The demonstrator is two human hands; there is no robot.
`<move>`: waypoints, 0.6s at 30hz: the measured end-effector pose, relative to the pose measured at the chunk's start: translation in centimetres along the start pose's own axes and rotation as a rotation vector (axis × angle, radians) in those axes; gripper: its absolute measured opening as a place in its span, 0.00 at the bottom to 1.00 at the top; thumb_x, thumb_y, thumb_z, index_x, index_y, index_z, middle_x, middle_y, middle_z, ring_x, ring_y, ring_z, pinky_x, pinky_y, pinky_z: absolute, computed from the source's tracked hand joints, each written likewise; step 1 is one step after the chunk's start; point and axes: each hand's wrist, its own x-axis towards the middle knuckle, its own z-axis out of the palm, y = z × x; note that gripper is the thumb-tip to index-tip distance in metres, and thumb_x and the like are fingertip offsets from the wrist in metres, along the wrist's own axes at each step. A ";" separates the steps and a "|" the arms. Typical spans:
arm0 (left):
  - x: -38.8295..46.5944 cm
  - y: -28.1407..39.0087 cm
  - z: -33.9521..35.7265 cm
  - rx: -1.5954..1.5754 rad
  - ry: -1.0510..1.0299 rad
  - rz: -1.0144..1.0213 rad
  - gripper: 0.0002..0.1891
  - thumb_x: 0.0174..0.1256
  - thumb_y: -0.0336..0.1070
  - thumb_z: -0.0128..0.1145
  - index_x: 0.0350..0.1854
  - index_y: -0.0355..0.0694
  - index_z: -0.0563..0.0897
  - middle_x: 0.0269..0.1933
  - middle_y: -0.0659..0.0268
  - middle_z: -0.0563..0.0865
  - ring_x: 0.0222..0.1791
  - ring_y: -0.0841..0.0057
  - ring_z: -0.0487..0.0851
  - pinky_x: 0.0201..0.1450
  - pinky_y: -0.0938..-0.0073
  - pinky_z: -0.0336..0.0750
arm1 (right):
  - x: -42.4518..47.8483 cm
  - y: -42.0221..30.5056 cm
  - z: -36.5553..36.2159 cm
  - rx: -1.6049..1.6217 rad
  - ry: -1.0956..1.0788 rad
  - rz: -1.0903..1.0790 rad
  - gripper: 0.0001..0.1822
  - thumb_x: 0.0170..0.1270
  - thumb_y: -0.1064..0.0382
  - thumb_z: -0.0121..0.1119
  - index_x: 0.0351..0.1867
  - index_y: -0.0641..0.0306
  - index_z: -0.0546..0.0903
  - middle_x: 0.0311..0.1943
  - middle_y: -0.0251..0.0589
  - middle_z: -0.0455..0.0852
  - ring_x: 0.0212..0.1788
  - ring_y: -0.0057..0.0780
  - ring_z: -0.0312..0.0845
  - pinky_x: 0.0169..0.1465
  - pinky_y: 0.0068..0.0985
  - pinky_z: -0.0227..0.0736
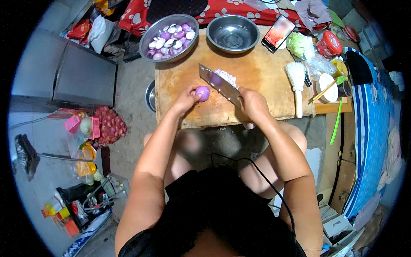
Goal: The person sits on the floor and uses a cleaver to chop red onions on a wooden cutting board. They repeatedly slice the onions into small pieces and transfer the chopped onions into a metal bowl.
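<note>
My left hand holds a peeled purple onion by its side, low over the wooden board. My right hand grips a cleaver, whose broad blade points up and to the left across the board. Right behind the blade lies a small heap of finely chopped onion, and a purple patch shows at the blade, perhaps another onion piece or a reflection. A metal bowl full of peeled onions, some cut, stands at the back left. Beside it is a second metal bowl with no onions in it.
At the board's right lie a phone, a white-bristled brush, and a white bowl with chopsticks. A cabbage and a red-lidded tub stand behind. A net sack of onions sits on the floor at left.
</note>
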 end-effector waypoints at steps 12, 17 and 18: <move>-1.8 -0.1 1.8 0.834 0.391 0.757 0.15 0.51 0.24 0.65 0.44 0.39 0.81 0.45 0.58 0.80 0.48 0.56 0.77 0.52 0.63 0.73 | -0.5 -0.7 -0.2 -0.037 0.018 -0.084 0.08 0.52 0.74 0.58 0.35 0.68 0.78 0.33 0.56 0.84 0.37 0.54 0.82 0.40 0.45 0.76; -1.8 1.0 1.5 0.938 0.316 0.814 0.11 0.54 0.25 0.63 0.40 0.38 0.80 0.43 0.59 0.80 0.47 0.56 0.77 0.49 0.60 0.74 | -0.8 -1.2 -0.8 -0.076 -0.029 -0.115 0.08 0.51 0.74 0.58 0.34 0.68 0.78 0.32 0.56 0.83 0.36 0.54 0.82 0.40 0.44 0.77; -1.6 1.1 1.5 0.955 0.301 0.805 0.11 0.54 0.26 0.63 0.40 0.38 0.80 0.43 0.60 0.80 0.47 0.56 0.77 0.49 0.60 0.75 | -1.0 -1.4 -1.0 -0.084 -0.030 -0.119 0.08 0.51 0.74 0.58 0.34 0.68 0.78 0.32 0.56 0.83 0.36 0.54 0.82 0.40 0.44 0.77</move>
